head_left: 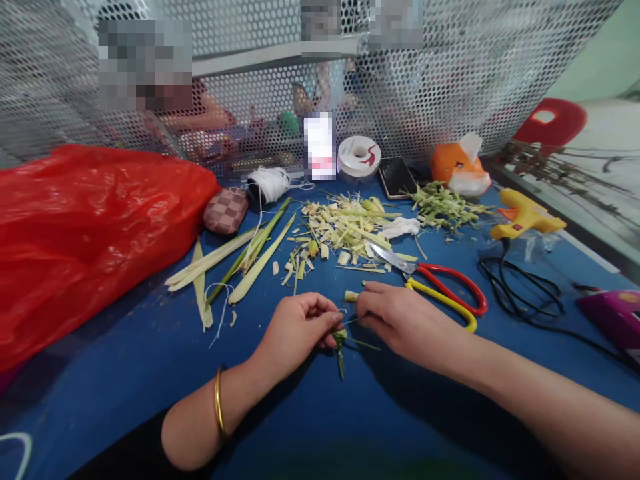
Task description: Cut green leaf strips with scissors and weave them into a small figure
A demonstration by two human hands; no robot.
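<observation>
My left hand (305, 323), with a gold bangle on its wrist, pinches a small bundle of green plant strips (340, 337) above the blue table. Thin loose ends stick out of the bundle downward and to the right. A fine white thread (353, 321) runs from it to my right hand (387, 317), whose fingers are closed on the thread. Just beyond my right fingertips lies a short pale stalk piece (351, 296). Scissors (407, 265) with one red and one yellow handle lie partly open behind my right hand.
Plant scraps (345, 227) and long pale leaves (265, 260) lie beyond my hands. Behind them are a thread spool (270, 185), a ribbon roll (359, 157) and a phone (397, 177). A red plastic bag (100, 233) fills the left; a yellow glue gun (525, 215) with black cable sits right.
</observation>
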